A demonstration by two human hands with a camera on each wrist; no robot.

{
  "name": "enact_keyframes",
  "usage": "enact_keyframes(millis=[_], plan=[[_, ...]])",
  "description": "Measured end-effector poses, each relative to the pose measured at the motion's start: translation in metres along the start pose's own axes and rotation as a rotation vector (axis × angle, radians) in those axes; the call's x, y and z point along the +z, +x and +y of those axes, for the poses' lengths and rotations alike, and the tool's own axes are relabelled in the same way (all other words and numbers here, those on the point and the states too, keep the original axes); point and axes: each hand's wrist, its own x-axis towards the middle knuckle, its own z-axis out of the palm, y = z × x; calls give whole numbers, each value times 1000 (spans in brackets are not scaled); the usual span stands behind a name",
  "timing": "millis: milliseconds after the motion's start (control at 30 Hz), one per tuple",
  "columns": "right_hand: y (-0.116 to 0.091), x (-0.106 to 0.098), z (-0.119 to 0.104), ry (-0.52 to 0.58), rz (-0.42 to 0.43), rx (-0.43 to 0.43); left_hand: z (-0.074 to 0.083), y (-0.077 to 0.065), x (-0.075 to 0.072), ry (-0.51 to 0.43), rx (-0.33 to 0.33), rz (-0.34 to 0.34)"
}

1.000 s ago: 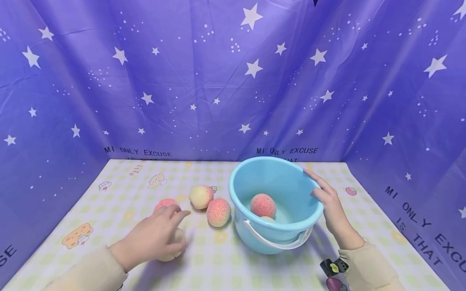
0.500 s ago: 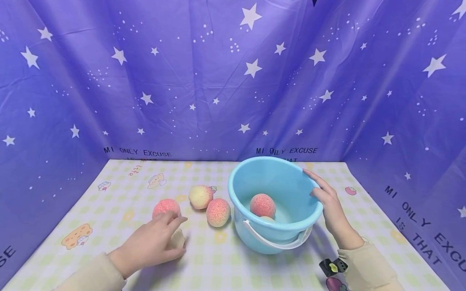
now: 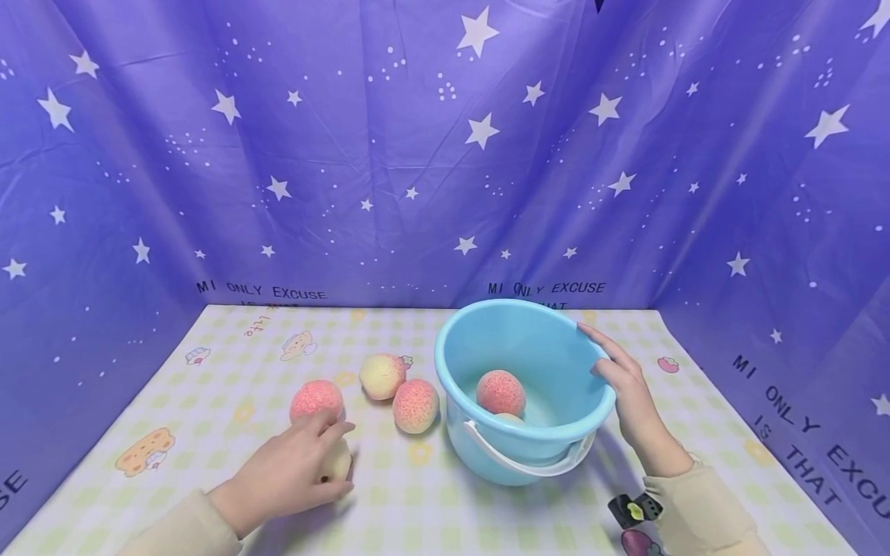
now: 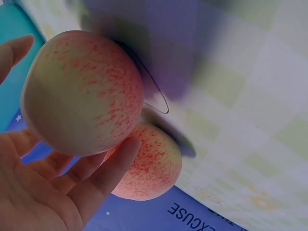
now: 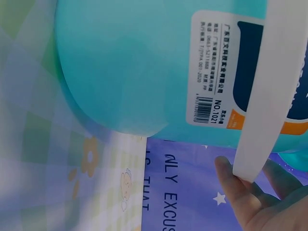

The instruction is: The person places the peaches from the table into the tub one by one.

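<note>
A left hand [image 3: 278,472] cups a pale peach [image 3: 338,461] on the table [image 3: 396,510], fingers against it; the left wrist view shows the thumb slightly off its skin, so firmness is unclear. A pinker peach [image 3: 317,399] sits just beyond. The right hand [image 3: 631,401] grips the rim of a blue bucket [image 3: 467,455], which has a speckled peach [image 3: 501,393] inside. For a secure lift, the thumb should close opposite the fingers, clear of the neighbouring peach, with the bucket kept steady.
</note>
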Motion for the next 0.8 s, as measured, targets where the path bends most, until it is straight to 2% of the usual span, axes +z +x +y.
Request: enact_keyframes(millis=[300,600,800], plan=[[0,1,-1,16,5,7,-1,-3,7,15,-4,9],[-1,2,-2,23,2,1,-1,-4,11,-33,-47,-33],[-2,1,-2,22,5,2,0,-4,13,-36,-48,-29]])
